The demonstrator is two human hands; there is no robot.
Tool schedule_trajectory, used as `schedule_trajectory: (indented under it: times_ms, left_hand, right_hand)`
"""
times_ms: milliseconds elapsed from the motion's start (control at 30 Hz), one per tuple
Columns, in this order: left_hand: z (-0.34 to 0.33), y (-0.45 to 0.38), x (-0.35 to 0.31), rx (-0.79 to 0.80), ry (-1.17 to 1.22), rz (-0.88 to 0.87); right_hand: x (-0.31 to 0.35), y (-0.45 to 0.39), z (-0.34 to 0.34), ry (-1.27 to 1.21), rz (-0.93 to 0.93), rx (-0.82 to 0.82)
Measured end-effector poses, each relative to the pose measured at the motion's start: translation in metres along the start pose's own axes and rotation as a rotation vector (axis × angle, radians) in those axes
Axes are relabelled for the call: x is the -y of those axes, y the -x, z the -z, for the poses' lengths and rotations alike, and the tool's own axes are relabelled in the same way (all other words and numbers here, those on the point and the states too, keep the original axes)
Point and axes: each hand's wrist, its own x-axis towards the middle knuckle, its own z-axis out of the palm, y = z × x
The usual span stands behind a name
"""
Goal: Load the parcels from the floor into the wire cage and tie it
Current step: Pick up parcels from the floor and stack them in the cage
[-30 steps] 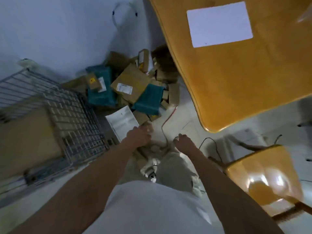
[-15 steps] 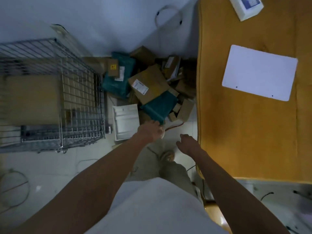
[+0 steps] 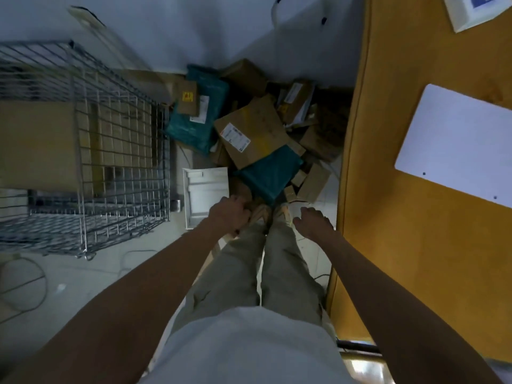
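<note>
Since half a second ago the view has tipped further down: both trouser legs and shoes now show full length, and both arms hang straighter. The left hand (image 3: 228,214) has lowered slightly, fingers loosely curled and holding nothing; the right hand (image 3: 313,221) hangs with fingers relaxed and slightly spread, also holding nothing.

Just beyond both hands lies the heap of parcels on the pale tiled floor: a flat brown cardboard box with a white printed label (image 3: 250,131), a crinkled teal plastic mailer bag (image 3: 270,173) partly under it and nearest the fingertips, a second teal plastic mailer (image 3: 198,117) farther off to the left, and a white moulded rectangular tray (image 3: 206,195) touching distance beyond the left hand. Left of the left hand stands the grey steel wire-grid cage (image 3: 122,151), open-topped, with a large smooth brown carton (image 3: 36,145) inside. Right of the right hand runs the mustard-yellow tabletop (image 3: 401,189), bearing a white rectangular sheet (image 3: 457,145).
</note>
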Motion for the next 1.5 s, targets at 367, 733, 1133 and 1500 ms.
schedule_trajectory:
  times_ms: [367,733,1133,1500]
  left_hand:
    - [-0.018,-0.08,0.043,0.015,0.126,0.174]
    - [-0.065,-0.246,0.159,0.21,0.019,0.228]
    - [-0.163,-0.355,0.208,0.037,-0.251,0.093]
    - [-0.162,-0.303,0.176,-0.149,-0.188,0.015]
  right_hand:
    - [0.021,-0.095,-0.003,-0.148,0.055,0.084]
    - [0.105,-0.276,-0.067,-0.382,-0.08,0.06]
    - [0.187,-0.402,-0.204,-0.64,-0.094,0.172]
    - [0.172,-0.369,-0.155,-0.746,-0.192,-0.028]
